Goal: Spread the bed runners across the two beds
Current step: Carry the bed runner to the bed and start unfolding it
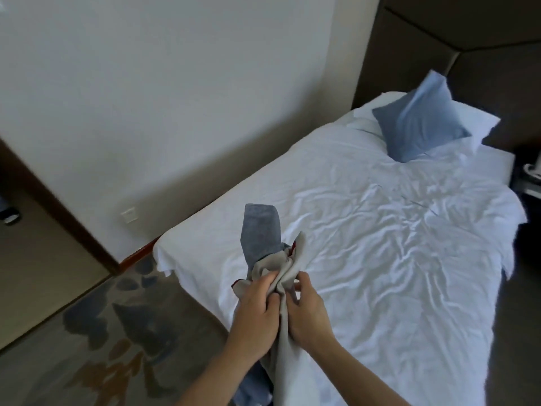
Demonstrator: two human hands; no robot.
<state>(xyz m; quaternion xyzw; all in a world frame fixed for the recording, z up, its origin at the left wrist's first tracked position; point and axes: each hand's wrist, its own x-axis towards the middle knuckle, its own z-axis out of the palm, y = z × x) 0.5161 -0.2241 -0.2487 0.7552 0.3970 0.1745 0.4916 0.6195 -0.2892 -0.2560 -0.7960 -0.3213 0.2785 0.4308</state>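
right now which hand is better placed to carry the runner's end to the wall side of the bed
Left, probably. The left hand grips the bunched grey-and-blue fabric bed runner on the wall side; the right hand holds it beside, nearer the middle of the white-sheeted bed.

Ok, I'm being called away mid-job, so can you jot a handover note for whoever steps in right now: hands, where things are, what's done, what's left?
Left hand: closed on the bunched bed runner.
Right hand: closed on the same runner, right beside the left.
The runner is blue-grey on one side and pale on the other. It is held up over the foot corner of the bed, with its tail hanging down between the arms.
The bed has a wrinkled white sheet, and a blue cushion leans on the white pillow at the head.
Done: the runner is picked up.
Left: unfold it and spread it across this bed. No second bed or runner is in view.
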